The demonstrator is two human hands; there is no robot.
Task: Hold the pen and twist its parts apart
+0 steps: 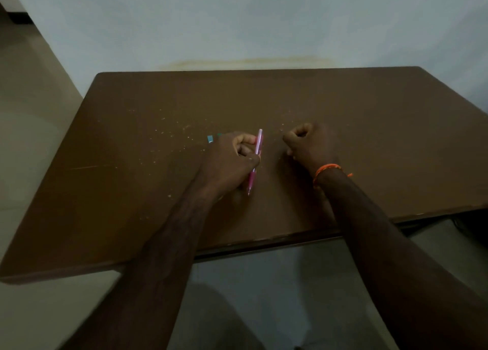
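My left hand [232,159] rests on the brown table [132,191] and grips a pink pen [259,141], whose tip points back toward me. A small teal object [210,138] peeks out just beyond the left hand's knuckles, mostly hidden. My right hand [309,142] sits on the table a short way to the right, its fingers curled into a fist with nothing visible in it. An orange thread band [326,169] circles the right wrist.
Pale crumbs or flecks [169,133] are scattered over the tabletop left of and beyond the hands. A light wall [237,19] runs right behind the table's far edge. Pale floor [31,138] lies to the left and below the near edge.
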